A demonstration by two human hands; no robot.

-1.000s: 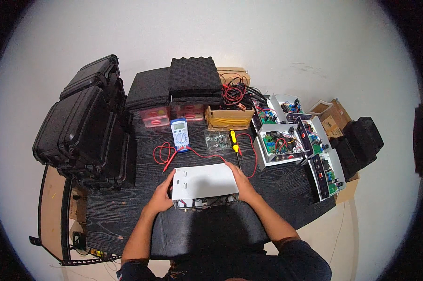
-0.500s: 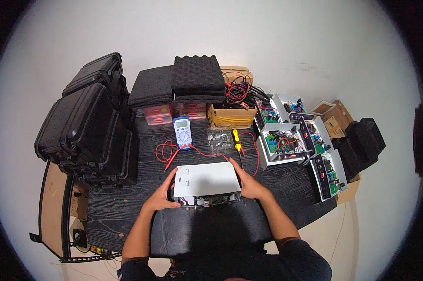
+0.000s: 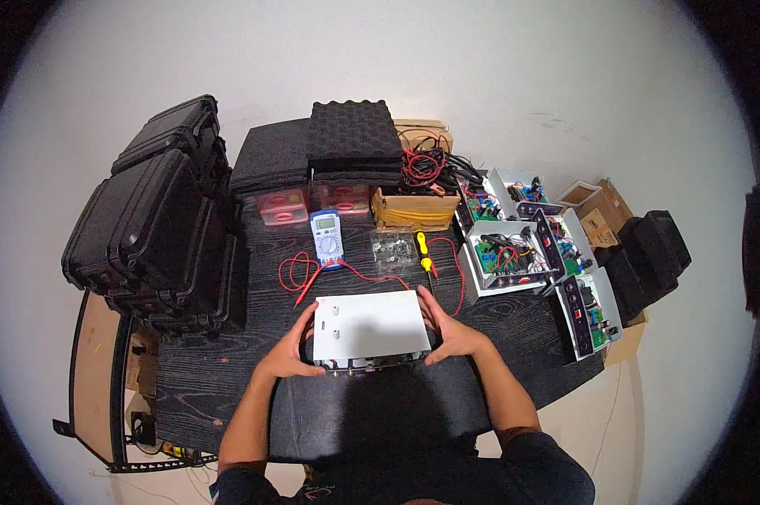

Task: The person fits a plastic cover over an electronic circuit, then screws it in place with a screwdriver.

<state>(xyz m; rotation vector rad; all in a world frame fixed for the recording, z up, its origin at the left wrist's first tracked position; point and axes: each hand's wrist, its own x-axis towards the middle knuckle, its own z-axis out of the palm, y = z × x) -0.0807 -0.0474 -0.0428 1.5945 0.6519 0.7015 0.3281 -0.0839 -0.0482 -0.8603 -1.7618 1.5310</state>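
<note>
A white metal electronics enclosure (image 3: 371,324) lies before me at the near middle of the table, its plain white face up. Along its near side a narrow gap shows wiring and a row of connectors. My left hand (image 3: 294,349) grips its left end, thumb at the near corner. My right hand (image 3: 449,332) holds the right end the same way, fingers behind and thumb in front. Just beyond the box are a blue and white multimeter (image 3: 328,238) with red leads, a yellow screwdriver (image 3: 424,251) and a clear tray of small hardware (image 3: 391,251).
Several open enclosures with circuit boards (image 3: 508,252) stand at the right. Black hard cases (image 3: 144,227) are stacked at the left. Farther back are black foam sheets (image 3: 354,135), red drawer boxes (image 3: 282,207) and a cardboard box (image 3: 416,210) heaped with cables.
The enclosure's white face has tipped toward me, narrowing the gap at its near side. My right thumb has come round to the near right corner.
</note>
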